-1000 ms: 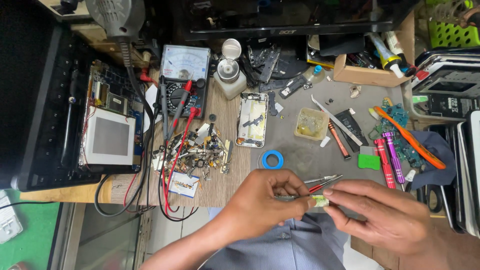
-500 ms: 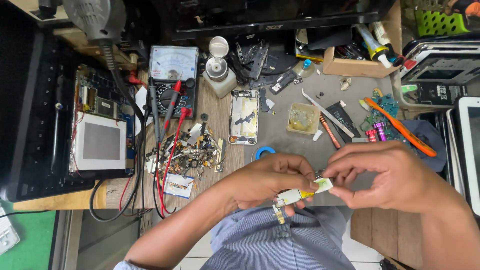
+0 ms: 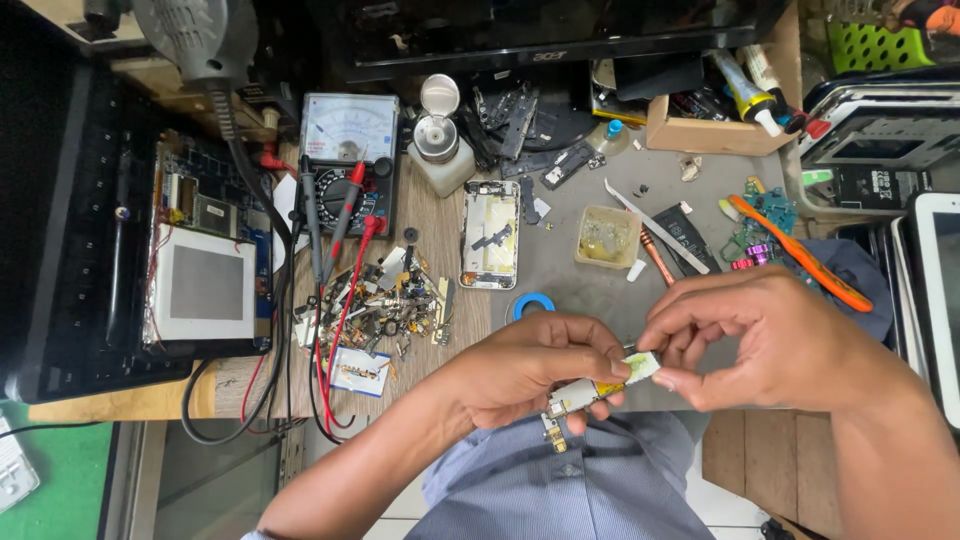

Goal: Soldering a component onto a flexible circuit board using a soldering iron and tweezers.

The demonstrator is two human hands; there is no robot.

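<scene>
A small circuit board (image 3: pixel 598 385) is pinched by both the left hand (image 3: pixel 530 365) and right hand (image 3: pixel 770 340); far off, a small tub (image 3: pixel 607 237) holds yellowish residue.

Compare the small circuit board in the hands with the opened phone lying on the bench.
The small circuit board is held off the bench between the left hand and right hand; the opened phone lies flat on the bench, untouched. The board is a narrow strip, tilted; the phone is wider, rectangular and framed. Both show bare electronic innards.
</scene>
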